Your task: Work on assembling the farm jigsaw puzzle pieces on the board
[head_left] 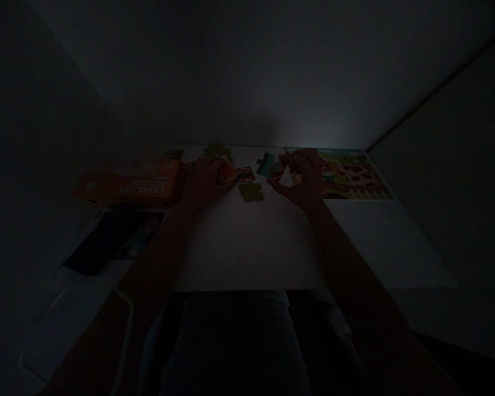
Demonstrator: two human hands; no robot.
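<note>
The scene is very dark. My left hand (204,179) rests on the white table (247,247), its fingers on an orange and yellow puzzle piece (226,173). My right hand (303,176) holds a teal and red puzzle piece (270,166) by its right edge, just above the table. A green puzzle piece (251,191) lies loose between the two hands. Another small colourful piece (245,174) lies next to the left hand's piece.
An orange puzzle box (132,187) lies at the left. A colourful picture sheet (350,176) lies at the far right. A dark sheet (115,236) sits near the left edge. A green piece (218,149) lies by the back wall.
</note>
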